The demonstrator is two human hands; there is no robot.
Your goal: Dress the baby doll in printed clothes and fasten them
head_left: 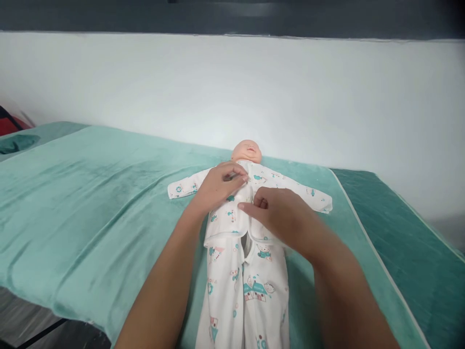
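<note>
A baby doll (pixel 247 150) lies on its back, dressed in a white printed baby jacket (pixel 232 213) and matching trousers (pixel 225 281). At the doll's chest is my left hand (pixel 225 182), its thumb and forefinger closed on the jacket's front edge near the neck. Lower down, my right hand (pixel 279 206) hovers over the jacket front, thumb stretched out and apart from the curled fingers, with nothing seen between them. The jacket's two front edges meet at the chest and part at the hem. Both sleeves spread outward, and no doll hands show at the cuffs.
A light green cover (pixel 109 194) lies under the doll, creased on the left. Darker green cloth (pixel 407 228) shows on the right. Behind stands a white wall (pixel 181 87). A red and black item (pixel 9 123) sits at the far left, beside a dark green cloth (pixel 18 143).
</note>
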